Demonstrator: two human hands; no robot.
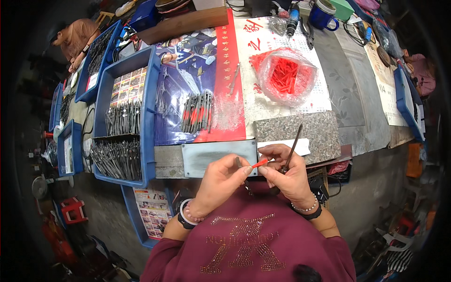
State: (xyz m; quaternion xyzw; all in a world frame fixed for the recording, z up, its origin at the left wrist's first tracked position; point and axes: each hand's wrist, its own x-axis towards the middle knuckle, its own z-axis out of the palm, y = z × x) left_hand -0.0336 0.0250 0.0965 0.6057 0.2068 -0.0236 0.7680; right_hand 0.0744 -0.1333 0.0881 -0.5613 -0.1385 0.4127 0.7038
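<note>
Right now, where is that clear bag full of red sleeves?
In the head view, the clear bag of red sleeves lies on the bench toward the right, beyond the grey stone slab and right of the small pile of red-handled pliers.

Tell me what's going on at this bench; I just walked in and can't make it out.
A person at a workbench holds a small red sleeve between both hands. The left hand pinches its end; the right hand also grips a thin metal tool. A bag of red sleeves, a pile of sleeved tools and a blue bin of bare tools lie beyond.
</note>
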